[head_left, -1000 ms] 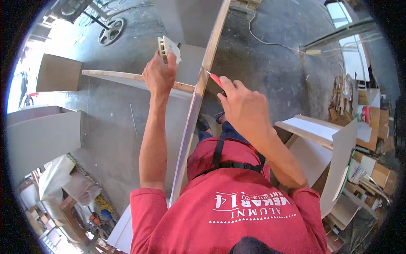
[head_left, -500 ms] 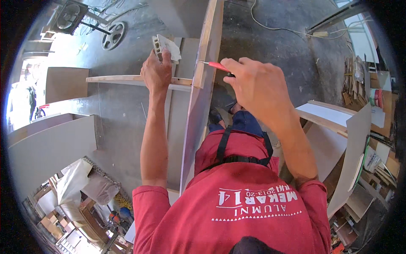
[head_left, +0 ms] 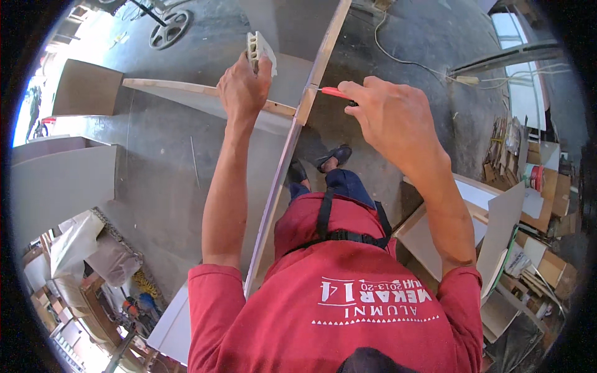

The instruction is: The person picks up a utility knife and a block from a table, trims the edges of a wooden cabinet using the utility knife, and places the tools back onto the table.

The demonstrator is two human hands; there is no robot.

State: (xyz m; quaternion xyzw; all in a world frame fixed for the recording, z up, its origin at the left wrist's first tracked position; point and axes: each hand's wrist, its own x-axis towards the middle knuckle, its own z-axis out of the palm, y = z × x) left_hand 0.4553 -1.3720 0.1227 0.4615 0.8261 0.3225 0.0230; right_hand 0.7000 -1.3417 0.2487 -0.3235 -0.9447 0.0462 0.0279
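A long panel with a pale wooden top edge runs away from me, and a shorter wood-edged board meets it from the left. Above that joint, my left hand grips an off-white grooved block with a ragged side. My right hand is closed on a red-handled tool, its thin metal tip at the long edge, just above the joint. Whether the tip touches the wood is hard to tell.
Cabinet boxes and a brown panel stand left. An open white carcass and scrap boards lie right. A spoked wheel and cables are on the floor ahead. My feet show beside the long panel.
My right hand has moved up and right, the tool now lying flatter across the edge. My left hand and block have shifted slightly up. The view has shifted, showing more of my feet.
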